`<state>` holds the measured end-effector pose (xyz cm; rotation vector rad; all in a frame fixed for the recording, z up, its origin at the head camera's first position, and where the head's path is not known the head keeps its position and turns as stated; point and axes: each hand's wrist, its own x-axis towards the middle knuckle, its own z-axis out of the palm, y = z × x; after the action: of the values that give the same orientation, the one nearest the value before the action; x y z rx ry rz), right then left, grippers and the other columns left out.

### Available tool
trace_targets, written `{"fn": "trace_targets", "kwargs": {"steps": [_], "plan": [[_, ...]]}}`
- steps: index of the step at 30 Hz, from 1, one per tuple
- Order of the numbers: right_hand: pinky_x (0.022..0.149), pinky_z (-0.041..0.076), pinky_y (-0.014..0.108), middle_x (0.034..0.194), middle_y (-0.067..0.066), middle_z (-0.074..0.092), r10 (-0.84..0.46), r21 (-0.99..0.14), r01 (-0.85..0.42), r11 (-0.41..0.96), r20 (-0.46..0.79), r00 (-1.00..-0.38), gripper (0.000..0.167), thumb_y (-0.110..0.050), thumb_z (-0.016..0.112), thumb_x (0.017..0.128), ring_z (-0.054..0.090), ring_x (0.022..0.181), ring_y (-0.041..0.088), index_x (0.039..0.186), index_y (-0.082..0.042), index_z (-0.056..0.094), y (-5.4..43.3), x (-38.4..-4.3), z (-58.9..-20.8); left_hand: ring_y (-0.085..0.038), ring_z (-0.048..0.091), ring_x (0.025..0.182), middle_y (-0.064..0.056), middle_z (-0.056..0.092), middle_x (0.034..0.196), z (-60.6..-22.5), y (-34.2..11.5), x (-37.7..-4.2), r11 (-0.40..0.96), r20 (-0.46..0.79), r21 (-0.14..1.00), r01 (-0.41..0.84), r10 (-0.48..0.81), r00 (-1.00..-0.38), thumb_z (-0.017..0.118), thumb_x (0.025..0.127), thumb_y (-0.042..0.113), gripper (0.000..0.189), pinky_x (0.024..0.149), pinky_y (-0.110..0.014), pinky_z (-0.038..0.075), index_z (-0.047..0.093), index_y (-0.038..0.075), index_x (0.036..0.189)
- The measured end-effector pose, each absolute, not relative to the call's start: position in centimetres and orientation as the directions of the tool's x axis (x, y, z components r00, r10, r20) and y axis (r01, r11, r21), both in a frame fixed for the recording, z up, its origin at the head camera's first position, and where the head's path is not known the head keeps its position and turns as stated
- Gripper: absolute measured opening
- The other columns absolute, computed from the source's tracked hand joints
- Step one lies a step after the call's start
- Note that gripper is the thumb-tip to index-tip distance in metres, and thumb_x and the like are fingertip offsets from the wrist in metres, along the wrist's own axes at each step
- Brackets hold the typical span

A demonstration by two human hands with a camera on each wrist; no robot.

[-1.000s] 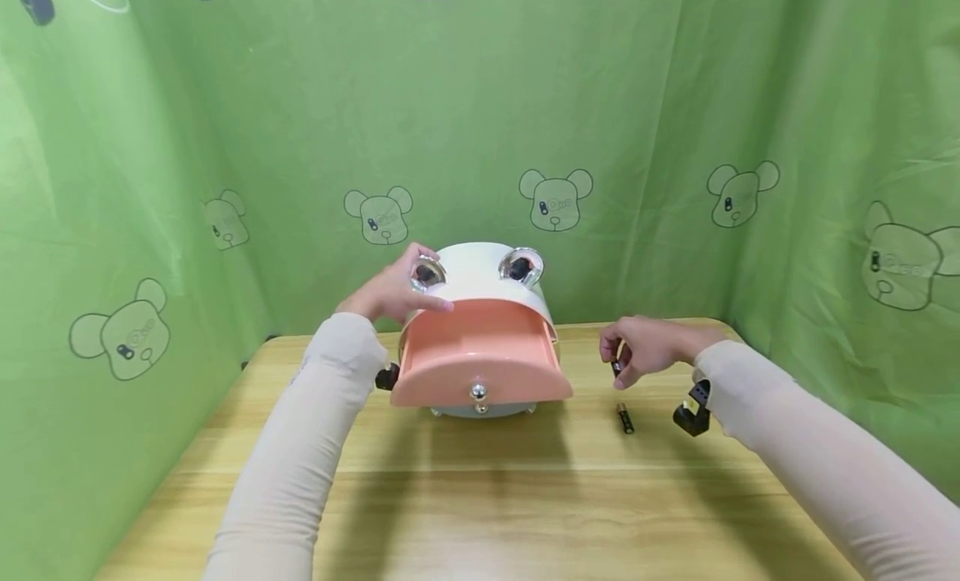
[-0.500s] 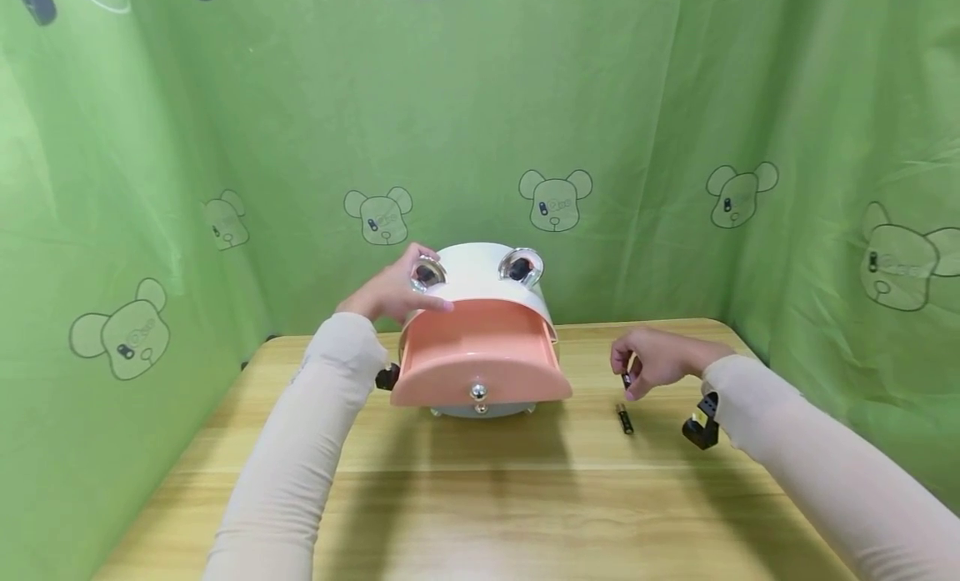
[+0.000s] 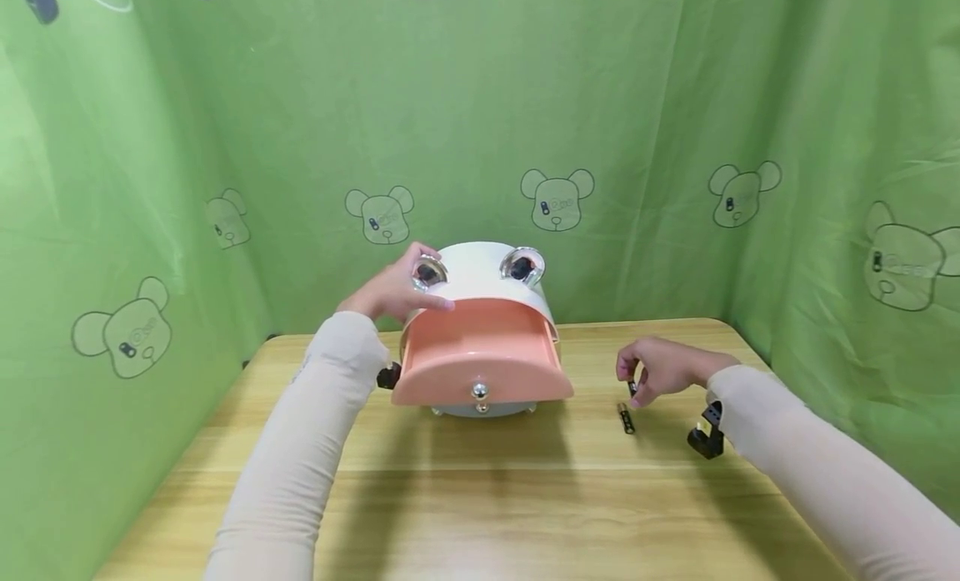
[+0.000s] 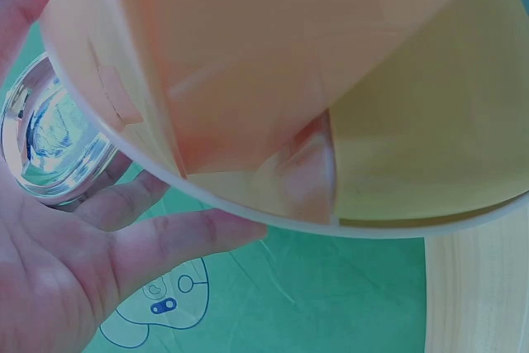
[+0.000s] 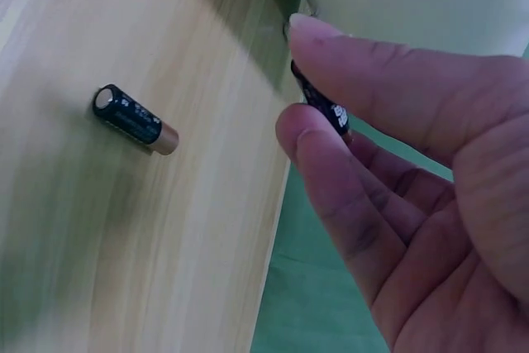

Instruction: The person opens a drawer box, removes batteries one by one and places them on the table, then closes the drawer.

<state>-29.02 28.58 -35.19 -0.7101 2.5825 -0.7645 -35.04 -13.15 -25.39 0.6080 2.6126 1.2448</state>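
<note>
A frog-shaped drawer box [image 3: 474, 272] stands at the middle of the table, white on top with two silver-ringed eyes. Its pink drawer [image 3: 480, 373] is pulled out at the front and has a silver knob [image 3: 479, 391]. My left hand [image 3: 390, 291] holds the box around one eye [image 4: 62, 134], its thumb along the upper front edge. My right hand [image 3: 663, 368] pinches a small black battery [image 5: 326, 105] between thumb and fingers, just above the table. A second black battery with a copper end [image 5: 136, 121] lies close by on the wood.
The wooden table [image 3: 480, 498] runs under both arms. Green curtains [image 3: 465, 106] printed with bear heads stand behind it and at both sides. A black wrist camera [image 3: 707, 435] hangs below the right sleeve.
My right hand has moved slightly right and down with the pinched battery, closer to the loose one. The left hand, the box and its drawer have stayed put.
</note>
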Motion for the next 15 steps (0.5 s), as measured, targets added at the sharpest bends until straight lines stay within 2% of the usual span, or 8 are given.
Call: {"fn": "trace_targets", "kwargs": {"steps": [15], "plan": [[0.065,0.054,0.029,0.094,0.009,0.058,-0.516,-0.569,-0.326,0.755,-0.210,-0.830,0.033,-0.003,0.084,0.071,0.061,0.074,0.016,0.091,-0.007,0.058,29.2,-28.8,-36.6,-0.035,0.057,0.100,-0.017,0.044,0.134,-25.2,-13.2,-34.8,0.571,0.010,0.770,0.284,0.435,-0.900,0.089,0.067,0.032,0.091,0.064,-0.041,0.059,0.031,0.028,0.137]]}}
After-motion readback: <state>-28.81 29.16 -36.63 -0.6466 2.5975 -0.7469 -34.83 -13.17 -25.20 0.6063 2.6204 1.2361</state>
